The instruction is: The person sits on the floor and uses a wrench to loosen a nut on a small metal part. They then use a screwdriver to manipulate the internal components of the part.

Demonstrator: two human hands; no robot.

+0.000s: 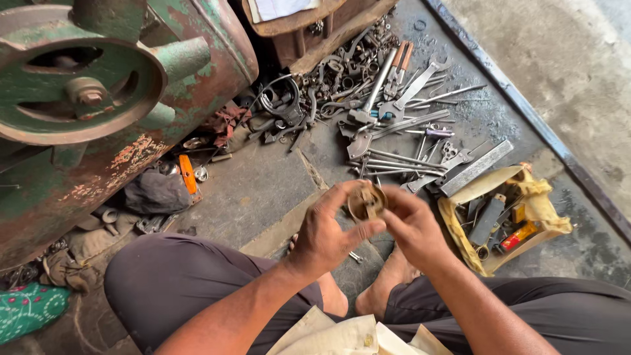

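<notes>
At the far left a green wheel (72,89) on a rusted machine (197,59) is seen, with an orange-handled tool (188,174) on the stone floor (256,190) below it. At centre, a small round metal part (367,202) is held above the feet: it is pinched by the left hand (325,233) from its left and gripped by the fingers of the right hand (411,227) from its right. A firm, steady pinch would best be kept while the part is worked. Loose wrenches (394,112) lie beyond, and a torn yellow container (503,220) of bits sits at right.
</notes>
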